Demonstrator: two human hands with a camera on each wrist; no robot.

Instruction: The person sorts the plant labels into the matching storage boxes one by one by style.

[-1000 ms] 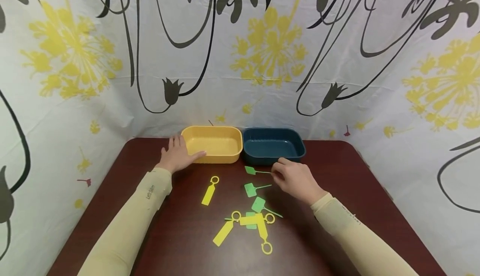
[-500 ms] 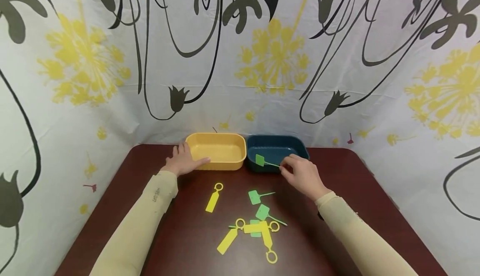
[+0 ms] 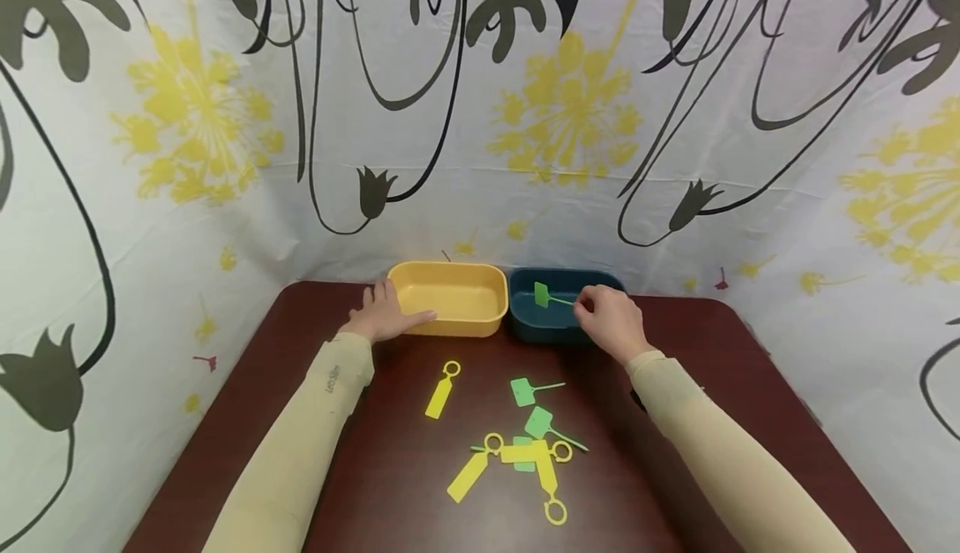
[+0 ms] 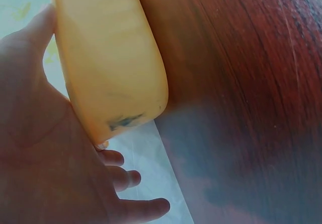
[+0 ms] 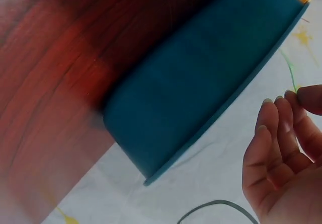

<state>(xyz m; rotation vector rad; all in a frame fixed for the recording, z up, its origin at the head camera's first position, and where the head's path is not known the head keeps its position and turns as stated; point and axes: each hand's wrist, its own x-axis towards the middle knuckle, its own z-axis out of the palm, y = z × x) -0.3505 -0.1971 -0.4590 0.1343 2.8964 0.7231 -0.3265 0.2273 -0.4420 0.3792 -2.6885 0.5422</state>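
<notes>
Over the dark blue bin [image 3: 555,332], my right hand [image 3: 611,319] pinches a green tag [image 3: 542,294] by the end of its thin tail. In the right wrist view, thumb and forefinger meet on that green tail [image 5: 292,75]. My left hand [image 3: 378,313] rests at the left end of the yellow bin [image 3: 450,327], its thumb along the front rim and its fingers spread straight. The left wrist view has the left hand [image 4: 55,133] against the wall of the yellow bin [image 4: 113,58].
A yellow ring tag [image 3: 439,398] lies apart on the dark red table [image 3: 390,470]. Right of it are two green tags [image 3: 522,392], then a pile of yellow tags [image 3: 468,476] overlapping another green tag [image 3: 523,463]. A patterned cloth [image 3: 450,136] hangs behind the bins.
My right hand has lifted the green tag off the table, up and forward over the blue bin. The left hand stays at the yellow bin. The head view has shifted slightly.
</notes>
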